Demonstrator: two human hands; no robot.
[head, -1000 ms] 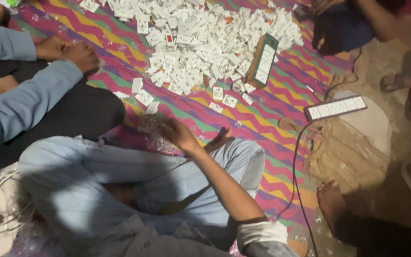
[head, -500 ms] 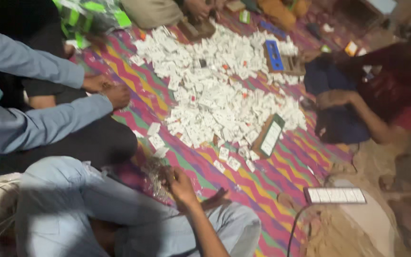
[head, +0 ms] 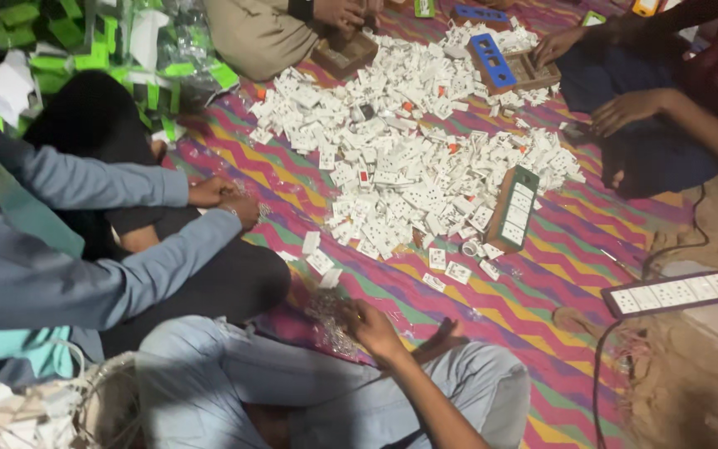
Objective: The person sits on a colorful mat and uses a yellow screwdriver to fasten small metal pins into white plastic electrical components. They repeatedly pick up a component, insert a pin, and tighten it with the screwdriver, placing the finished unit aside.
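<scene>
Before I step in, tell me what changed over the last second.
Little moved. The person's hand stays on the small heap of shiny bits by the knee, and its grip takes up nothing new. The view swung upward, bringing in the green wrappers. The pile of white switch parts, socket strip and striped mat lie as before.

Dim floor under a zigzag-striped mat [head: 542, 274] of pink, green and yellow.

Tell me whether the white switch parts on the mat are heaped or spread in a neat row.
Heaped: the white switch parts lie jumbled in a loose pile across the striped mat, with a few strays beside it.
</scene>
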